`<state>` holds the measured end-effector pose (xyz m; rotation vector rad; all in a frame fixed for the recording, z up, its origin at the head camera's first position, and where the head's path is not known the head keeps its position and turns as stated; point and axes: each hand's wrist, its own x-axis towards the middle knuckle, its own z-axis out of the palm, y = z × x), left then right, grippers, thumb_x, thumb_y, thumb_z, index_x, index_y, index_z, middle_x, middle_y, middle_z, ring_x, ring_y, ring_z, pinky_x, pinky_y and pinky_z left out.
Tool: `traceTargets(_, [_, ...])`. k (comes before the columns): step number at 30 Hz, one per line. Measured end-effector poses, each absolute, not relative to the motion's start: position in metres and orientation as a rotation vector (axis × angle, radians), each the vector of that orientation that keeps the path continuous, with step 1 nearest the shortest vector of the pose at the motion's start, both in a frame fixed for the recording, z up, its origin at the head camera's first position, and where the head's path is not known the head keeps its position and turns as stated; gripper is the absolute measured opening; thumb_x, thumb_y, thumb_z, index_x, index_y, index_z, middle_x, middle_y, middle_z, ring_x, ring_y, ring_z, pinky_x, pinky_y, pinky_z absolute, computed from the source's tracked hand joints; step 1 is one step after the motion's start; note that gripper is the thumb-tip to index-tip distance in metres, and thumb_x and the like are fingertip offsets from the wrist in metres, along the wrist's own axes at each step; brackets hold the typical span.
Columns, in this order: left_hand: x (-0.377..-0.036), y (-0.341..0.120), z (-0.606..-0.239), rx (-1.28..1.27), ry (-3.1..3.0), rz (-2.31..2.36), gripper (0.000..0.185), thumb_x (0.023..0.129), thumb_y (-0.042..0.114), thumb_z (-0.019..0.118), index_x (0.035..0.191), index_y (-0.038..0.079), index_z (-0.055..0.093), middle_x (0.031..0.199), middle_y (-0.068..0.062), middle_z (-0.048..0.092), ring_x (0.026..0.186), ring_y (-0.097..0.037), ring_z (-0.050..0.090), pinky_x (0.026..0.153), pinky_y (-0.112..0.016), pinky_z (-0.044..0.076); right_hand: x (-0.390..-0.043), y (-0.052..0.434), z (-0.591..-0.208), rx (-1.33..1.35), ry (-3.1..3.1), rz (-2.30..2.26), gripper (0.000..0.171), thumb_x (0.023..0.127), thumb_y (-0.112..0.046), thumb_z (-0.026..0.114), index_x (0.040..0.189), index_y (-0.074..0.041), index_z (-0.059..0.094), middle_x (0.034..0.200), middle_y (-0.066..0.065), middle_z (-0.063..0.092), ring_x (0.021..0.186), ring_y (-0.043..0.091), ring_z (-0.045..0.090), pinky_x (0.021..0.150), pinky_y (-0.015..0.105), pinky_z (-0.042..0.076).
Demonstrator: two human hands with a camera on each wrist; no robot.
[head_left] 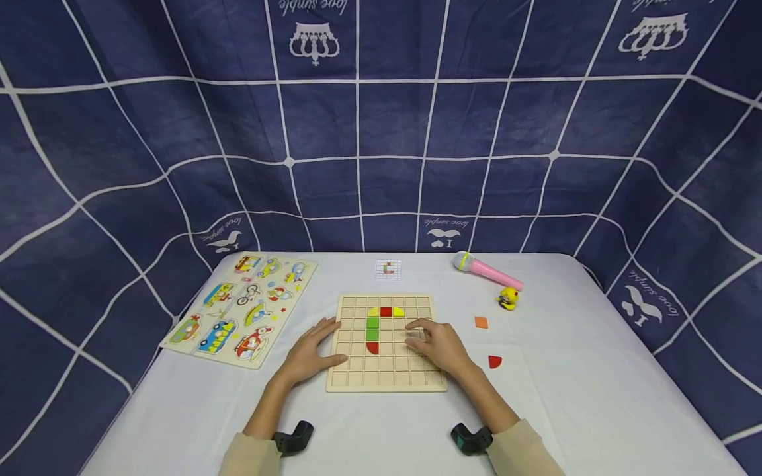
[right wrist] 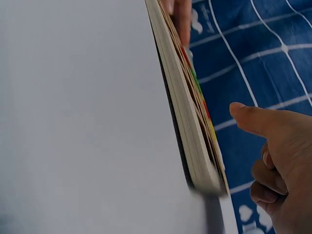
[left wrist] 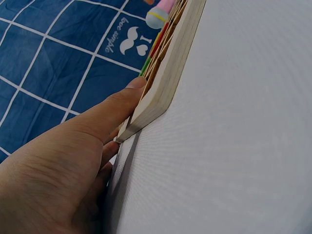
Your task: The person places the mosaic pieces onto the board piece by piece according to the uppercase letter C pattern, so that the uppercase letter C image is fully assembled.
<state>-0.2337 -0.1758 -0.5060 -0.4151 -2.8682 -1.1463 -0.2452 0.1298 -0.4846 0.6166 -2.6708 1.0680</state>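
Note:
A wooden grid board [head_left: 387, 380] lies in the middle of the white table [head_left: 595, 396]. On it stand yellow, red and green pieces [head_left: 373, 323] forming a curved shape. My left hand [head_left: 312, 354] rests flat at the board's left edge, thumb [left wrist: 114, 109] against the board's side [left wrist: 165, 73]. My right hand [head_left: 437, 345] lies on the right part of the grid, thumb out and fingers loosely curled [right wrist: 278, 146]; no piece shows in it. An orange square [head_left: 481, 322] and a red quarter-round piece [head_left: 495, 361] lie loose to the board's right.
A small pattern card [head_left: 388, 269] lies behind the board. A vehicle peg puzzle [head_left: 241, 309] sits at the left. At the back right lie a pink toy microphone [head_left: 485, 270] and a yellow duck [head_left: 508, 299]. Blue checked cloth [head_left: 381, 132] surrounds the table.

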Motion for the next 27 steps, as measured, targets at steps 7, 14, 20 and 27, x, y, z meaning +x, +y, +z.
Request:
traceTargets(7, [-0.234,-0.176,-0.506,-0.42,-2.866,-1.157,0.083,0.069,0.048,0.076,0.138,0.015,0.045,0.146,-0.004,0.034,0.137,-0.028,0.02,0.107,-0.054,0.018,-0.254,0.182,-0.483,0.451,-2.63,0.983,0.024,0.078,-0.023,0.076,0.099,-0.015,0.07,0.05,-0.009,0.031,0.044,0.004,0.024,0.04,0.022,0.023])
traceTargets(14, [-0.235,-0.176,-0.507,-0.422,-2.865,-1.159,0.084,0.068,0.049,0.076,0.138,0.015,0.044,0.146,-0.004,0.034,0.137,-0.027,0.02,0.107,-0.055,0.018,-0.26,0.222,-0.482,0.287,-2.656,0.899,0.027,0.077,-0.022,0.076,0.103,-0.013,0.069,0.05,-0.005,0.032,0.046,0.009,0.025,0.041,0.025,0.024])
traceTargets(20, [-0.236,-0.177,-0.508,-0.419,-2.865,-1.149,0.084,0.069,0.05,0.076,0.138,0.016,0.044,0.147,-0.003,0.034,0.137,-0.027,0.02,0.107,-0.055,0.018,-0.262,0.241,-0.487,0.184,-2.76,0.823,0.034,0.077,-0.023,0.075,0.108,-0.01,0.067,0.053,-0.002,0.037,0.048,0.013,0.03,0.044,0.028,0.026])
traceTargets(27, [-0.236,-0.178,-0.51,-0.421,-2.87,-1.139,0.084,0.068,0.052,0.075,0.139,0.017,0.044,0.147,-0.003,0.034,0.138,-0.027,0.019,0.107,-0.054,0.018,-0.262,0.25,-0.49,0.068,-2.853,0.756,0.038,0.08,-0.024,0.072,0.113,-0.008,0.064,0.057,0.001,0.042,0.05,0.016,0.035,0.044,0.028,0.026])
